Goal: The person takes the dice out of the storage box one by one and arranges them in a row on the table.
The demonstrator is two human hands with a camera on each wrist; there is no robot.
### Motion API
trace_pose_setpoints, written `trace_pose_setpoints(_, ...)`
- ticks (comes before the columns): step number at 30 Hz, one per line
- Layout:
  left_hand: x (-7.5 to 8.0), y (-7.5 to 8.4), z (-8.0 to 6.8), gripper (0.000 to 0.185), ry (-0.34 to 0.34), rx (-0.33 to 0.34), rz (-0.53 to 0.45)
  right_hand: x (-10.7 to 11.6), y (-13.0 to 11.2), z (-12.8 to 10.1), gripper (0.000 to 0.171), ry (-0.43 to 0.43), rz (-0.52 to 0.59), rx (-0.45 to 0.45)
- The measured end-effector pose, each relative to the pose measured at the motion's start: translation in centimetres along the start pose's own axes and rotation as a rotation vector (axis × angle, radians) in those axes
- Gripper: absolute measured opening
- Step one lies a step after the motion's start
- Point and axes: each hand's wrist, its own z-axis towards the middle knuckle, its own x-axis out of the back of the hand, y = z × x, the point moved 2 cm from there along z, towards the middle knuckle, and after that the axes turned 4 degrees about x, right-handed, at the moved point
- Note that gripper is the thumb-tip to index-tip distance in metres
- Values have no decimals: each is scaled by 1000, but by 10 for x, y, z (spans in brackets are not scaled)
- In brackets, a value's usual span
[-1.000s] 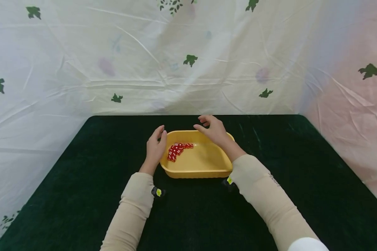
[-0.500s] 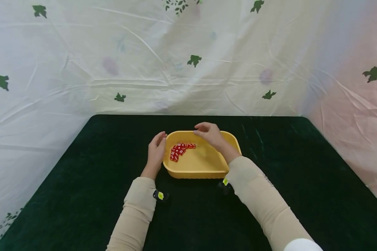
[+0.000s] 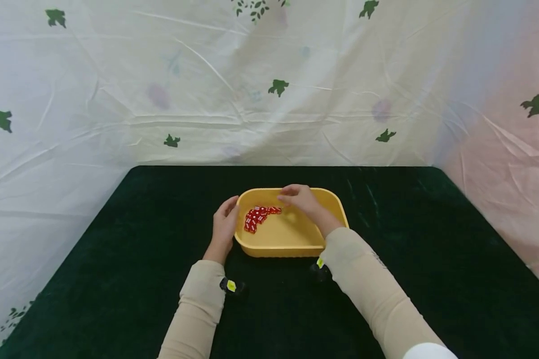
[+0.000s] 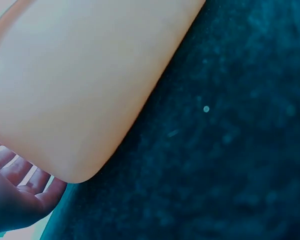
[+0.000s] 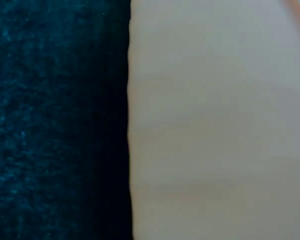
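Observation:
A yellow plastic tub (image 3: 292,248) stands on the dark green cloth, with several red dice (image 3: 257,216) clustered in its left and back-left part. My left hand (image 3: 223,227) is beside the tub's left wall, fingertips right at the rim, its fingers loosely bent. In the left wrist view the fingers of that left hand (image 4: 20,195) show close by the tub's outer wall (image 4: 90,90). My right hand (image 3: 303,200) reaches over the inside of the tub, thumb and fingers apart, just above the rightmost dice. The right wrist view shows only the tub's wall (image 5: 215,125) and the cloth.
The green cloth (image 3: 139,249) covers the table around the tub. Behind and at the sides hang pale curtains (image 3: 206,99) with leaf prints. A dark wrist camera (image 3: 231,285) sits on the left sleeve, near the tub's front-left corner.
My right hand has come down from above the back rim into the tub, towards the dice. My left hand has moved slightly lower along the left rim. The dice lie as before.

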Motion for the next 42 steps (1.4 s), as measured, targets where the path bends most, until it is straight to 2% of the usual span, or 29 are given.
trace_pose_setpoints(6,0,5,-3,31,-13,42,-35,-3,4,-1,28,-28,-27,-37)
trace_pose_setpoints(11,-2,3,-4,31,-13,55,-44,-4,10,-4,27,-51,-83,-72)
trace_pose_setpoints(15,-4,-1,-5,32,-17,79,-37,-4,16,-6,27,-57,-88,-89)
trace_pose_setpoints(19,-4,-2,-5,33,-9,82,-38,-6,21,-6,27,-47,-91,-89)
trace_pose_setpoints(27,-2,-2,-6,32,0,43,-33,-10,28,-1,25,-36,-127,-93)
trace_pose_setpoints(34,0,-3,-3,32,-12,69,-39,-13,33,4,22,-27,-165,-77)
trace_pose_setpoints(42,0,0,-4,32,-11,61,-43,-15,31,6,20,-25,-208,-63)
